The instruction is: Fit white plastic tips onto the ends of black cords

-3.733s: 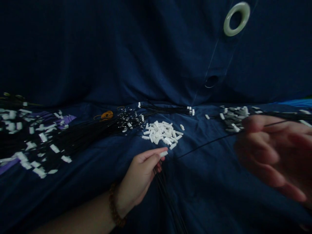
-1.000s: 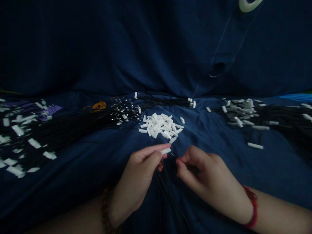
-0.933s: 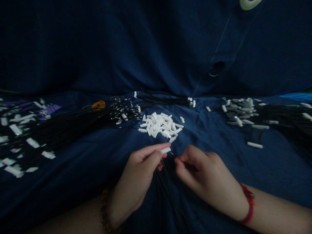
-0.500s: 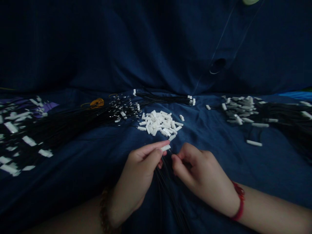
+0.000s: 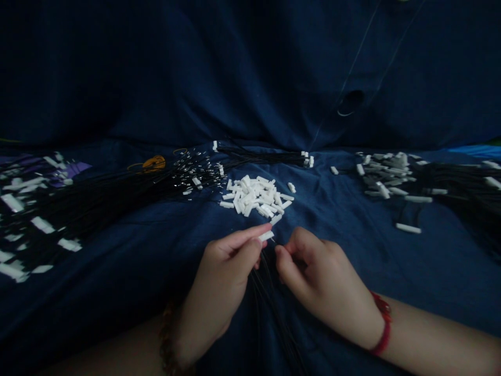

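Note:
My left hand (image 5: pixel 225 271) pinches a small white plastic piece (image 5: pixel 266 236) between thumb and forefinger. A bunch of thin black cords (image 5: pixel 274 313) runs down under that hand toward me. Close beside it, my right hand (image 5: pixel 317 277) is closed in a pinch on the tip of one black cord, almost touching the white piece. A red band circles the right wrist and a bead bracelet the left. A heap of loose white pieces (image 5: pixel 256 196) lies just beyond both hands on the dark blue cloth (image 5: pixel 164 245).
A long bundle of black cords with white ends (image 5: pixel 58 219) spreads across the left. Another pile of cords with white ends (image 5: pixel 395 177) lies at the right. An orange ring (image 5: pixel 153 163) sits behind the left bundle. The cloth rises as a wall behind.
My right hand came in from the far right, took hold of a cord tip and edged left up to the white piece. The left hand kept its pinch.

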Demonstrator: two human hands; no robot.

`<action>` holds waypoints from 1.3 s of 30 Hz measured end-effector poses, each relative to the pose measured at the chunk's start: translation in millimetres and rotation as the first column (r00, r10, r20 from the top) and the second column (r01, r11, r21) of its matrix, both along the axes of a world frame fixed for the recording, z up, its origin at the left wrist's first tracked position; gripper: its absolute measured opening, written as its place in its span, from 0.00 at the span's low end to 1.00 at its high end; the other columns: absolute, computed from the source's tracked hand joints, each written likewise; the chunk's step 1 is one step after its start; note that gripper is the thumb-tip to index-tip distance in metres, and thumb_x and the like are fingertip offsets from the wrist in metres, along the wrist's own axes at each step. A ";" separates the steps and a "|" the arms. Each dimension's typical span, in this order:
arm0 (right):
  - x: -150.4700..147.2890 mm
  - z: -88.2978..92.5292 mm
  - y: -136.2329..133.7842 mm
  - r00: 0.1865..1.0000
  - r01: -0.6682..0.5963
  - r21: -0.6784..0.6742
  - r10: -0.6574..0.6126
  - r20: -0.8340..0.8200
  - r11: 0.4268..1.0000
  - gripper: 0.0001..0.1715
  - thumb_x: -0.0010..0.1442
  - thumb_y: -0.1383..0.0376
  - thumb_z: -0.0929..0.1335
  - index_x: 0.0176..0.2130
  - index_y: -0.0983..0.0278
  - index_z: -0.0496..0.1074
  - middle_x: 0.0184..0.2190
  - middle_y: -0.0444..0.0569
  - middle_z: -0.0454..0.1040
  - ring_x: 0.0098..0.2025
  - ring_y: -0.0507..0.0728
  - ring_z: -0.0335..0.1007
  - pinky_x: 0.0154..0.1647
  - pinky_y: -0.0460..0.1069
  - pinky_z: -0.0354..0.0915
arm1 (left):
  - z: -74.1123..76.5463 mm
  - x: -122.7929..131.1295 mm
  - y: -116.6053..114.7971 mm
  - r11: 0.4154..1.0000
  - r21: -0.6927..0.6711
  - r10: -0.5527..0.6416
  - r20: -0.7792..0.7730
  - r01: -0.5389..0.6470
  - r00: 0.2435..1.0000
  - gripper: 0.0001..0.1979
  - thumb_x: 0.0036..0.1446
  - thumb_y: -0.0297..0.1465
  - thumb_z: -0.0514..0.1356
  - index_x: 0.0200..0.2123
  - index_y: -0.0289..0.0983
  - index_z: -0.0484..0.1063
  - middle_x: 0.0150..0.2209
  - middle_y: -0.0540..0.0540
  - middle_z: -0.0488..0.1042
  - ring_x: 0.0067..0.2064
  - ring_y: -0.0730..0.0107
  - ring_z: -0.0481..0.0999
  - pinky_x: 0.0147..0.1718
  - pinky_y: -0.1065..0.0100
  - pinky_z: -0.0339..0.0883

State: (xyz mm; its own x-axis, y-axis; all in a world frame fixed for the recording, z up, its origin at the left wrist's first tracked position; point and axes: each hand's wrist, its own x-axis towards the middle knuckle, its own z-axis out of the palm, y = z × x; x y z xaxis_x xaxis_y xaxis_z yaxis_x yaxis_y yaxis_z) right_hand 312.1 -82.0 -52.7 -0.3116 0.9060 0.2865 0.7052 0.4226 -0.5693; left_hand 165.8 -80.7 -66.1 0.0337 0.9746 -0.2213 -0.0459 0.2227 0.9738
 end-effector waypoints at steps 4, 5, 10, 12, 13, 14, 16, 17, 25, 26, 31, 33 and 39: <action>-1.0 0.2 -0.6 1.000 0.007 0.020 -0.007 -0.013 1.000 0.08 0.57 0.68 0.61 0.26 0.65 0.60 0.16 0.40 0.62 0.15 0.47 0.58 0.17 0.43 0.50 | -1.1 -0.5 -0.9 0.999 0.039 -0.006 -0.029 0.007 1.000 0.12 0.53 0.36 0.57 0.41 0.46 0.74 0.35 0.53 0.76 0.33 0.76 0.68 0.32 0.76 0.62; -1.3 0.3 -0.6 1.000 0.008 0.025 -0.007 -0.017 1.000 0.08 0.56 0.68 0.61 0.26 0.65 0.60 0.15 0.39 0.62 0.15 0.47 0.57 0.16 0.43 0.49 | -1.0 -0.5 -0.9 0.999 0.046 -0.008 -0.033 0.009 0.999 0.12 0.53 0.36 0.58 0.41 0.47 0.74 0.35 0.53 0.76 0.34 0.76 0.68 0.32 0.76 0.62; -1.9 0.6 0.8 0.999 0.015 0.032 -0.014 -0.030 0.999 0.08 0.56 0.68 0.61 0.26 0.65 0.60 0.15 0.39 0.61 0.14 0.47 0.56 0.16 0.43 0.49 | 0.0 0.7 -0.2 0.998 0.063 -0.005 -0.024 0.006 1.000 0.11 0.53 0.35 0.58 0.41 0.47 0.74 0.38 0.54 0.76 0.36 0.76 0.70 0.35 0.76 0.62; -1.9 0.2 2.0 0.999 0.016 0.032 -0.015 -0.032 0.999 0.08 0.56 0.68 0.61 0.25 0.65 0.60 0.15 0.40 0.62 0.15 0.47 0.57 0.16 0.43 0.49 | -0.2 0.8 -0.3 0.998 0.058 -0.008 -0.028 0.010 1.000 0.12 0.53 0.35 0.58 0.41 0.47 0.74 0.38 0.54 0.76 0.36 0.76 0.70 0.35 0.76 0.62; -1.9 -0.1 2.6 0.999 0.016 0.031 -0.015 -0.034 0.999 0.08 0.56 0.68 0.61 0.25 0.65 0.60 0.15 0.40 0.62 0.15 0.47 0.57 0.16 0.43 0.50 | -0.3 0.7 -0.5 0.998 0.057 -0.012 -0.037 0.014 0.999 0.12 0.53 0.35 0.58 0.42 0.47 0.74 0.37 0.54 0.76 0.36 0.76 0.70 0.34 0.76 0.62; -1.9 -0.4 2.9 0.999 0.017 0.029 -0.016 -0.036 0.999 0.08 0.57 0.68 0.61 0.25 0.65 0.59 0.15 0.40 0.62 0.15 0.47 0.57 0.16 0.43 0.50 | -0.4 0.5 -0.6 0.998 0.057 -0.016 -0.049 0.019 0.999 0.12 0.53 0.35 0.58 0.41 0.48 0.74 0.37 0.54 0.76 0.35 0.76 0.70 0.34 0.76 0.62; -2.0 -1.0 2.8 0.999 0.012 0.026 -0.011 -0.042 1.000 0.08 0.57 0.68 0.61 0.26 0.65 0.59 0.16 0.40 0.62 0.15 0.47 0.58 0.17 0.43 0.50 | -0.2 0.1 -0.9 0.998 0.059 -0.024 -0.072 0.028 0.997 0.12 0.53 0.35 0.58 0.41 0.48 0.74 0.37 0.55 0.76 0.34 0.77 0.69 0.32 0.77 0.62; -2.0 -1.3 2.3 0.999 0.007 0.024 -0.006 -0.045 1.000 0.08 0.57 0.68 0.61 0.26 0.65 0.59 0.16 0.40 0.63 0.16 0.47 0.58 0.17 0.43 0.50 | 0.1 -0.2 -1.0 0.998 0.059 -0.029 -0.080 0.034 0.996 0.11 0.53 0.35 0.57 0.41 0.48 0.74 0.37 0.55 0.76 0.33 0.77 0.69 0.32 0.77 0.62; -0.1 -0.1 2.7 0.999 -0.032 -0.012 0.032 -0.044 0.999 0.07 0.59 0.68 0.60 0.28 0.65 0.59 0.18 0.41 0.64 0.17 0.48 0.59 0.17 0.43 0.51 | 2.1 -3.0 0.9 0.996 0.043 -0.074 -0.072 0.077 0.995 0.12 0.53 0.34 0.57 0.41 0.45 0.75 0.38 0.51 0.76 0.34 0.75 0.68 0.34 0.74 0.61; 1.2 1.9 3.3 0.998 -0.049 -0.023 0.048 -0.046 0.999 0.07 0.59 0.68 0.60 0.28 0.65 0.60 0.19 0.41 0.65 0.18 0.48 0.60 0.18 0.43 0.52 | 2.5 -3.5 1.5 0.997 0.012 -0.074 -0.034 0.075 0.997 0.12 0.52 0.35 0.58 0.41 0.44 0.75 0.39 0.50 0.76 0.35 0.74 0.68 0.35 0.73 0.61; 14.4 16.9 -0.4 0.986 -0.149 -0.027 0.151 0.067 0.988 0.08 0.59 0.67 0.61 0.41 0.64 0.61 0.22 0.40 0.67 0.22 0.49 0.63 0.22 0.44 0.55 | 8.9 -5.4 5.4 0.993 -0.112 -0.028 0.140 0.044 0.990 0.14 0.50 0.34 0.59 0.41 0.39 0.75 0.36 0.46 0.76 0.36 0.72 0.67 0.36 0.71 0.59; 20.8 20.9 -4.6 0.964 -0.219 0.050 0.209 0.163 0.974 0.15 0.58 0.65 0.63 0.46 0.63 0.60 0.27 0.42 0.68 0.26 0.50 0.65 0.26 0.45 0.58 | 11.8 -5.2 6.4 0.990 -0.136 -0.014 0.184 0.040 0.983 0.13 0.50 0.33 0.59 0.40 0.38 0.75 0.35 0.46 0.76 0.36 0.73 0.67 0.36 0.71 0.58; 24.8 16.7 -11.9 0.900 -0.366 0.216 0.285 0.331 0.905 0.20 0.54 0.60 0.66 0.47 0.60 0.65 0.43 0.55 0.64 0.43 0.61 0.62 0.39 0.54 0.60 | 14.5 -4.2 5.9 0.988 -0.150 -0.007 0.213 0.040 0.977 0.12 0.50 0.32 0.59 0.40 0.38 0.76 0.37 0.47 0.76 0.38 0.72 0.68 0.37 0.71 0.58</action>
State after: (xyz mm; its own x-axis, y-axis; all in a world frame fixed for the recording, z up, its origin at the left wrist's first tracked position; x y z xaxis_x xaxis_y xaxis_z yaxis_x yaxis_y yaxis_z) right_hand 336.9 -94.0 -36.0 -0.6800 0.6412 0.3557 0.6155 0.7628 -0.1984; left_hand 161.6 -74.8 -51.7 0.1184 0.9282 -0.3528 -0.2393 0.3715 0.8970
